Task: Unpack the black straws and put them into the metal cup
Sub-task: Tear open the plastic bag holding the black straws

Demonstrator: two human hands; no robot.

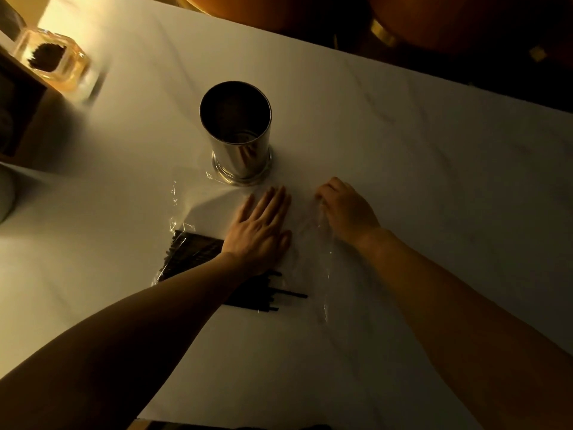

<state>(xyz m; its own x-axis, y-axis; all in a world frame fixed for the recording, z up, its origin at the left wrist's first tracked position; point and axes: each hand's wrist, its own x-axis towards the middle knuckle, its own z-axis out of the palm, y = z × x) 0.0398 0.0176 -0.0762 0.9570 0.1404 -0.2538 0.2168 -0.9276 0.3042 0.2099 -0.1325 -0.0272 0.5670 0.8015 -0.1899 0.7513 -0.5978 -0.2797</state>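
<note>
Head view: black straws [192, 252] partly under left hand [259, 234], clear wrap [322, 259] faint

Glossy metal cup [238, 141] — crinkly clear plastic wrap [313, 243]

The metal cup [237, 131] stands upright with its mouth open and unblocked from above. Just before it, clear plastic wrap [310, 243] lies spread over the bench [418, 181], with the black straws [192, 252] beneath the left forearm. Right of the wrap the bench lies bare. A glass holder [52, 58] stands at the far left, well apart.
</note>
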